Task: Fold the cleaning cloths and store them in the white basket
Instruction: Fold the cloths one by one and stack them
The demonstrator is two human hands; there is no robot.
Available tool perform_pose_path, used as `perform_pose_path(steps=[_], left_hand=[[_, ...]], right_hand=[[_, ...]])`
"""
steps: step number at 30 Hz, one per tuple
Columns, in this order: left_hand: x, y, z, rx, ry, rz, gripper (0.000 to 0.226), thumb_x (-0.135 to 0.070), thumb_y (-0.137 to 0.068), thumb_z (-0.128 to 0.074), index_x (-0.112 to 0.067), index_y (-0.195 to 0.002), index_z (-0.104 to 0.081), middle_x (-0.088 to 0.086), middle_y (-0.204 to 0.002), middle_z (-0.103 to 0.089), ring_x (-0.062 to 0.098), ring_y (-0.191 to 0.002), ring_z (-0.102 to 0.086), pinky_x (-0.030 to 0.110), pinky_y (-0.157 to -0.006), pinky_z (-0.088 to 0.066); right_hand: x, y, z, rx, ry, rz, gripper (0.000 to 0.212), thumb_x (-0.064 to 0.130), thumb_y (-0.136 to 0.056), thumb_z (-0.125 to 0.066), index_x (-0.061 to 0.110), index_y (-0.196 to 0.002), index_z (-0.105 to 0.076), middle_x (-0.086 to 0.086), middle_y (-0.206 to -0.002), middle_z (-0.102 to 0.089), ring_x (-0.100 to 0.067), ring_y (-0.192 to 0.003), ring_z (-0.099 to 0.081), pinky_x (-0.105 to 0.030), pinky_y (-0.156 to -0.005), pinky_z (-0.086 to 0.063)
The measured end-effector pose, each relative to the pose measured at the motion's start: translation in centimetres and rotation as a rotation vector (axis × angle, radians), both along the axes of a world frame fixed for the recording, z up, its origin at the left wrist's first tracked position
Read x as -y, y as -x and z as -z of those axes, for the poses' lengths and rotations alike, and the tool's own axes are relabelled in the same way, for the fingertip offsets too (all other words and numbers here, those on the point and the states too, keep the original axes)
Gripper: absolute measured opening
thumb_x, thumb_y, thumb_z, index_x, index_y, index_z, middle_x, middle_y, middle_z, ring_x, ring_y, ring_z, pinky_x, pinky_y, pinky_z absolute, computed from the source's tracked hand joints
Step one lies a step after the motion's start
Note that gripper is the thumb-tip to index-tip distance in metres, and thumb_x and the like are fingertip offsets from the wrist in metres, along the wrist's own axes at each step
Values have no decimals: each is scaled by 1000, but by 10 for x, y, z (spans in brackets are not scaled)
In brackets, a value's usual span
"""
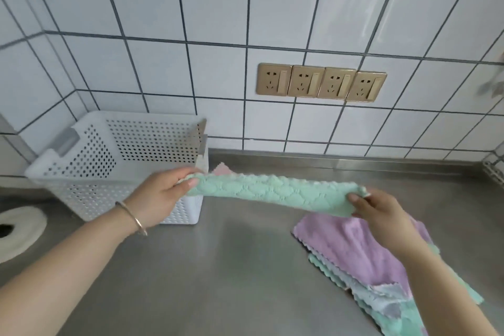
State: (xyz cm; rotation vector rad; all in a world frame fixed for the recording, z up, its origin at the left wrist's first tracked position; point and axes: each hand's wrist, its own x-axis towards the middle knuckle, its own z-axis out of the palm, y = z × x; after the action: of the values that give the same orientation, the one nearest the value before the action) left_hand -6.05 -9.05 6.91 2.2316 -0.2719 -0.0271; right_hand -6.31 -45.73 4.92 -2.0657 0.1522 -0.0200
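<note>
A mint-green cleaning cloth [275, 190] hangs stretched in the air above the steel counter, folded into a long strip. My left hand [161, 194] pinches its left end, just in front of the white perforated basket [90, 188]. My right hand [381, 213] pinches its right end. A pink cloth [222, 169] peeks out behind the strip, next to the basket's right corner. Under my right hand lies a pile of flat cloths, a purple one [362, 251] on top, with green and grey ones [387, 300] below it.
The steel counter [218, 267] meets a white tiled wall with a row of gold sockets [320, 83]. A white round object [19, 229] lies at the left edge. A wire rack [495, 169] shows at the far right.
</note>
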Motion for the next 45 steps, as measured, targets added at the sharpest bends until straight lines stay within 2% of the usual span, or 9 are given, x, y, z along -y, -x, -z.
perform_pose_path(steps=[4,8,13,15,19,25,33,41,45], left_hand=[[-21,49,72,-223,-226,85,57,-22,-96,-43,-78,-86,-43,-47,-97,-57,-18,-89,-54,-2,-76,-35],[-30,91,143,-419,-310,153,63,-22,-98,-39,-83,-82,-38,-47,-106,-45,-5,-114,-51,-6,-85,-29],[-32,126,185,-572,-416,220,47,-20,-96,-39,-66,-97,-50,-23,-115,-59,3,-108,-57,14,-92,-42],[-31,130,190,-592,-457,248,35,-19,-95,-38,-44,-112,-58,-16,-103,-59,7,-93,-55,11,-78,-41],[-27,124,193,-639,-536,320,17,-21,-95,-40,-16,-87,-54,-16,-65,-41,10,-67,-42,11,-55,-28],[-19,79,185,-614,-390,79,32,-26,-95,-44,-28,-65,-38,-13,-64,-46,0,-59,-40,12,-55,-28],[1,32,213,-584,-373,-228,27,-24,-95,-43,-8,-110,-58,12,-112,-65,28,-102,-58,29,-74,-37],[5,14,235,-577,-443,-298,21,-27,-95,-43,-12,-80,-40,21,-103,-64,36,-98,-58,35,-73,-38],[6,12,240,-575,-502,-303,23,-26,-95,-43,-13,-76,-39,21,-102,-64,36,-97,-58,37,-78,-42]], right_hand=[[-10,50,75,-267,74,-173,31,10,-88,-59,29,-65,-64,15,-49,-58,5,-49,-49,-11,-52,-35],[-20,93,156,-483,230,-252,44,4,-88,-60,32,-55,-60,16,-43,-50,5,-44,-39,-20,-52,-28],[-24,120,176,-628,318,-247,20,11,-89,-60,15,-70,-66,9,-56,-52,-4,-62,-45,-11,-55,-34],[-21,123,174,-720,432,-361,18,22,-90,-56,21,-74,-63,9,-63,-55,-8,-71,-52,-12,-59,-35],[-22,120,165,-821,534,-485,19,27,-93,-51,27,-76,-60,9,-82,-58,-17,-94,-57,-14,-65,-36],[-29,97,178,-697,223,-77,18,6,-91,-51,10,-81,-65,-11,-75,-61,-21,-65,-52,-29,-65,-38],[-46,61,190,-597,253,51,21,21,-96,-42,25,-88,-61,-6,-83,-68,-20,-71,-61,-28,-58,-43],[-47,47,206,-582,284,113,20,24,-96,-43,20,-94,-62,-3,-78,-63,-17,-63,-55,-27,-54,-38],[-48,43,213,-586,351,149,28,30,-95,-45,18,-74,-57,0,-65,-57,-14,-56,-50,-25,-49,-33]])
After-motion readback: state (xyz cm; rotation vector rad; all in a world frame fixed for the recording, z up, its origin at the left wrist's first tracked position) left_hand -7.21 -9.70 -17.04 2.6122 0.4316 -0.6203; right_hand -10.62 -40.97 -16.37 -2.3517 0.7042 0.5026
